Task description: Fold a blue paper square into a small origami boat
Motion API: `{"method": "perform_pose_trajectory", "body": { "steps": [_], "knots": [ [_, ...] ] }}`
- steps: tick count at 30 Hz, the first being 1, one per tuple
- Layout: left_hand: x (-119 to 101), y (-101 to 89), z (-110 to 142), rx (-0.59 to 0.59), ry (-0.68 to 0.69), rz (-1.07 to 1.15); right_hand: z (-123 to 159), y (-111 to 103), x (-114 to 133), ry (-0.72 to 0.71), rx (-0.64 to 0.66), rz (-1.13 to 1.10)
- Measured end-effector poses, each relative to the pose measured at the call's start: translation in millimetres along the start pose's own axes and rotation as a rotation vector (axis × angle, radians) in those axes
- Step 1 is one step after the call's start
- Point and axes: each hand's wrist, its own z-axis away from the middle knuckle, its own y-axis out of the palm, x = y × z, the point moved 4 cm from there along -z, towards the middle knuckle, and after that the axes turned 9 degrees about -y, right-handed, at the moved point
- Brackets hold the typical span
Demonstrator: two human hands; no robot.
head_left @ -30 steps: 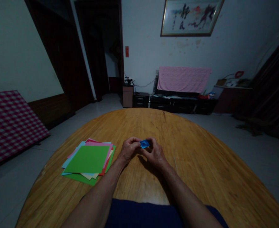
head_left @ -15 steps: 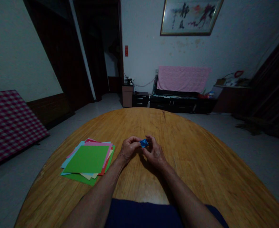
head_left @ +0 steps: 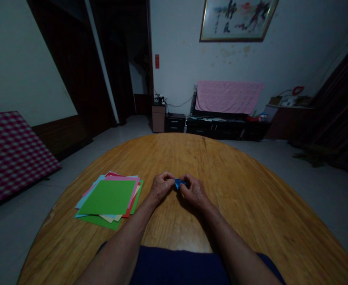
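Note:
A small piece of folded blue paper [head_left: 178, 183] is held between my two hands, above the middle of the round wooden table [head_left: 236, 190]. My left hand [head_left: 161, 186] pinches its left side between thumb and fingers. From the right, my right hand [head_left: 194, 191] has its thumb and fingertips closed on the paper, and those fingers cover part of it. The exact folded shape is too small to make out. To the left of my left forearm lies a loose stack of coloured paper sheets [head_left: 108, 197], a green one on top, with pink, red, light blue and cream edges sticking out.
The table's rounded far edge [head_left: 176, 134] faces a low black cabinet [head_left: 215, 128] with a pink cloth [head_left: 229, 97] above it. A red-and-white checked panel [head_left: 14, 158] leans at the left. My lap in dark blue cloth [head_left: 180, 267] is at the near edge.
My right hand's fingers have closed in on the blue paper, which now shows less and sits slightly lower. My left hand keeps nearly the same place. The view has shifted a little.

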Motion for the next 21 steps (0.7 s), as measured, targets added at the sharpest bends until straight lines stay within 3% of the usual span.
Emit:
{"method": "perform_pose_trajectory", "body": {
  "steps": [11,16,21],
  "knots": [
    [-8,7.2,5,0.094,-0.035,0.058,-3,9,-18,0.181,-0.077,-0.492],
    [-7,3.1,1,0.064,-0.030,0.092,-3,9,-12,0.195,-0.015,-0.509],
    [-9,2.3,1,0.048,-0.037,0.104,-1,9,-12,0.193,-0.033,-0.489]
  ]
}}
